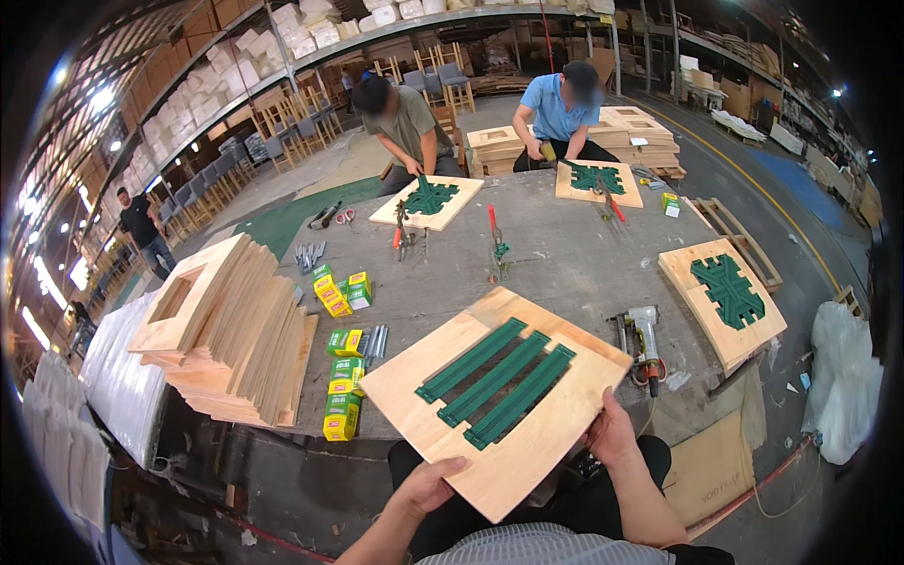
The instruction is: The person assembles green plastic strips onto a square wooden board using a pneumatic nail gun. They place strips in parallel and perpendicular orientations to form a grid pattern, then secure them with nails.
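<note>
A square plywood panel (pixel 395 384) is tilted up over my lap, its far part above the table. Three parallel strips of green webbing (pixel 494 381) cross the opening in its middle. My left hand (pixel 431 484) grips the near left edge, thumb on top. My right hand (pixel 610 431) grips the right edge, its fingers partly hidden beneath the wood. To the right of the panel a staple gun (pixel 646 344) lies on the table. Left of the panel are several green and yellow boxes (pixel 343 410) and loose staple strips (pixel 375 342).
Plywood frames are stacked (pixel 254 339) at the left. A panel with woven green webbing (pixel 730 292) lies at the table's right edge. Across the table (pixel 443 301), two people work on similar panels (pixel 428 200). Red-handled tools (pixel 496 243) lie mid-table.
</note>
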{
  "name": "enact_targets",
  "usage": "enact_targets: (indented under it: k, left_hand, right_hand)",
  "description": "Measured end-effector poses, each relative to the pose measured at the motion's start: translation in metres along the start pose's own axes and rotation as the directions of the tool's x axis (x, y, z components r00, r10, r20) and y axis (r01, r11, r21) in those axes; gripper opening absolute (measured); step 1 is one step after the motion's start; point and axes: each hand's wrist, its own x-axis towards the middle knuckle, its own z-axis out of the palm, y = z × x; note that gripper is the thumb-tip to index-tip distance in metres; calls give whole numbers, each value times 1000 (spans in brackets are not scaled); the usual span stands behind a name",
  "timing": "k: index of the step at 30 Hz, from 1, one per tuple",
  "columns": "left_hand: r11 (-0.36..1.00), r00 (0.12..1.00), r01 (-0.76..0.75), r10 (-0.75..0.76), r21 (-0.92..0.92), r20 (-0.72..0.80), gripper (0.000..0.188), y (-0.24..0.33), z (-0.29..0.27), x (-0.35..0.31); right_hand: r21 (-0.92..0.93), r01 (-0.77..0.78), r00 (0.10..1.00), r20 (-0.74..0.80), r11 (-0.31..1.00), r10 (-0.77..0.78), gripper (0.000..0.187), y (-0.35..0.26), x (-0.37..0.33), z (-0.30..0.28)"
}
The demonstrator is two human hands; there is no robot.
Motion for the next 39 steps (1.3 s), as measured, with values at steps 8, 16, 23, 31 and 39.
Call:
enact_targets:
  k: [8, 16, 23, 31, 39]
  left_hand:
    - [989, 985, 1, -27, -148, -170, 60, 16, -40, 23]
    - [995, 970, 37, -59, -98, -235, 42, -22, -69, 3]
    - [995, 882, 64, -18, 82, -471, 31, -31, -61, 18]
    - [990, 855, 44, 31, 133, -517, 28, -36, -67, 33]
    - [965, 873, 37, 96, 260, -479, 28, -33, -70, 48]
  right_hand:
    - [181, 142, 990, -37, 973, -138, 46, 46, 2, -12]
    - [202, 9, 990, -140, 979, 20, 39, 80, 33, -29]
    - [-128, -235, 952, -230, 964, 201, 36, 90, 26, -48]
    - [-137, -245, 940, -275, 960, 200, 41, 88, 31, -48]
    - [-223, -288, 931, -293, 931, 217, 49, 71, 47, -46]
